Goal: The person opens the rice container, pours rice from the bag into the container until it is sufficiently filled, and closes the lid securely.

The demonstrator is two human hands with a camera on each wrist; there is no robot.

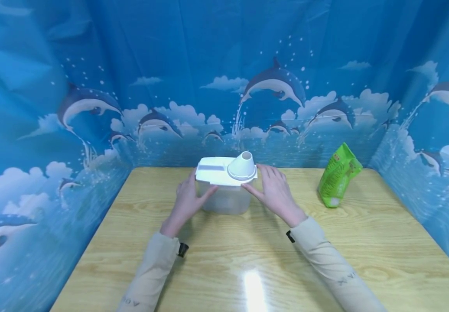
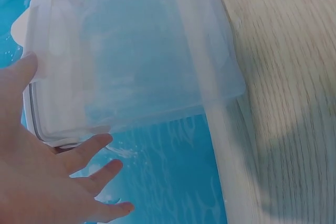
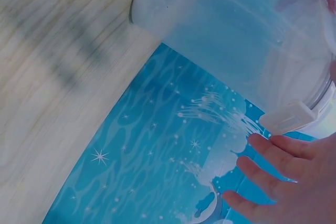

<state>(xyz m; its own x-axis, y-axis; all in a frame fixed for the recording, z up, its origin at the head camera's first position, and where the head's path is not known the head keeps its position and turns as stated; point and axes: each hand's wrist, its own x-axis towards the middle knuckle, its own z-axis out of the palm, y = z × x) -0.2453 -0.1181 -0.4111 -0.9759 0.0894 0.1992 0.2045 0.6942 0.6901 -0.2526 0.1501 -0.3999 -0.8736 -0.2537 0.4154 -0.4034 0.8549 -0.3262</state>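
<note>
A clear plastic food storage container [image 1: 226, 200] with a white lid [image 1: 213, 176] stands on the table. A white cone-shaped spout piece [image 1: 242, 166] rises from the right part of the lid. My left hand [image 1: 187, 197] is at the left end, its thumb touching the lid's near edge and the other fingers spread beside the container. At the right end my right hand [image 1: 275, 190] has its thumb on the lid's near edge. In the right wrist view its straight, spread fingers are close to a white clip [image 3: 289, 117] that juts out from the lid.
A green bag [image 1: 337, 177] stands at the back right of the wooden table [image 1: 138, 260], apart from the container. A blue curtain [image 1: 224, 52] printed with dolphins hangs behind the table and along both sides.
</note>
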